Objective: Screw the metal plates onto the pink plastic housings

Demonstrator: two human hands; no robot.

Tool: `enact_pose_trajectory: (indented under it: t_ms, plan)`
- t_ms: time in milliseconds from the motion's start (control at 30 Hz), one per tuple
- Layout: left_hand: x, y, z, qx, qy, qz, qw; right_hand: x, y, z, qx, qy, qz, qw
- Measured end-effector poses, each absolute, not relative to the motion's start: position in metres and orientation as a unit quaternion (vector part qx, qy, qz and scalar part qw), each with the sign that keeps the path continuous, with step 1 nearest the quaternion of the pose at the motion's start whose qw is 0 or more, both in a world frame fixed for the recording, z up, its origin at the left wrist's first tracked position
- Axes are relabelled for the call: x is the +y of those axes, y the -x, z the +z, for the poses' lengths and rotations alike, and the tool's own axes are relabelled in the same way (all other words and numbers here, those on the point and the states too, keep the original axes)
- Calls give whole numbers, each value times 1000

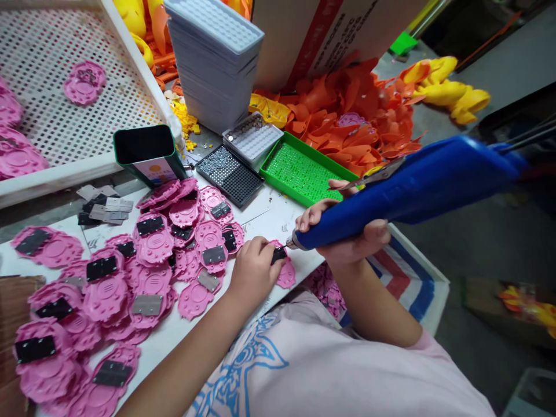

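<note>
Here's the right hand (pixel 343 253), wrapped firmly round the blue driver (pixel 391 191), fingers over the far side and thumb on the near one, the tool slanting down to the left. Its tip points right at the black plate (pixel 278 253) on a pink part (pixel 286 273), down at the table's near edge, in front of the shirt. Whether the tip is seated on a screw, it's too small to say. And the left hand (pixel 254 269) has that part in its grasp, thumb and fingers bunched at the plate! Left of that hand spreads a heap of pink parts (pixel 102 298), most bearing black or grey plates; loose plates (pixel 115 208) lie beyond. Up the table, screws (pixel 221 162) sit in a black tray (pixel 243 188), a green tray (pixel 299 174) just beside it, and orange pieces (pixel 365 104) pile up behind.
</note>
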State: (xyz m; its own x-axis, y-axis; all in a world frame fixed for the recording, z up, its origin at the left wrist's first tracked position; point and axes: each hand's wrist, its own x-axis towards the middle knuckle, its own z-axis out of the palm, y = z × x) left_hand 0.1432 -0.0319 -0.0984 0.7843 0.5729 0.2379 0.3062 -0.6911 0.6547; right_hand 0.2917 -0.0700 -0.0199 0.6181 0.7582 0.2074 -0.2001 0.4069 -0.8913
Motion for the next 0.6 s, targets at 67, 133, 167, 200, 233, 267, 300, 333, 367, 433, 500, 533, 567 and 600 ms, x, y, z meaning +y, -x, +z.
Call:
enact_pose_trajectory:
  t_ms: [67, 133, 167, 200, 233, 267, 300, 333, 367, 433, 500, 533, 567, 600]
  plan:
    - [-32, -143, -98, 247, -894, 216, 304, -70, -292, -20, -313, 448, 311, 777]
    - [-32, -143, -98, 248, -896, 212, 302, -70, -292, -20, -311, 458, 312, 773]
    - [-32, -143, -98, 249, -896, 210, 302, -70, -292, -21, -309, 463, 313, 770]
    - [-32, -143, -98, 249, -897, 208, 301, -71, -292, -21, -306, 466, 317, 767]
    - [-32, -144, -97, 250, -897, 206, 300, -71, -292, -21, -306, 465, 322, 766]
    - [-32, -144, -97, 251, -898, 205, 299, -71, -292, -22, -306, 460, 328, 767]
    - [-33, -144, -97, 251, -898, 205, 298, -71, -292, -22, -308, 452, 332, 768]
    - [-33, -144, -97, 252, -898, 205, 296, -71, -292, -22, -310, 446, 335, 770]
    - [-33, -144, -97, 253, -898, 205, 296, -71, -292, -22, -312, 442, 335, 771]
    - [-33, -144, -96, 253, -898, 202, 297, -70, -292, -22, -312, 446, 330, 771]
    - [-33, -144, -96, 254, -899, 198, 298, -70, -292, -22, -313, 455, 327, 767]
    - [-33, -144, -96, 255, -899, 196, 297, -70, -292, -22, -314, 459, 327, 764]
    - [-33, -144, -96, 256, -900, 195, 296, -70, -292, -22, -317, 460, 326, 763]
    - [-34, -144, -96, 257, -900, 194, 293, -71, -291, -22, -321, 461, 322, 762]
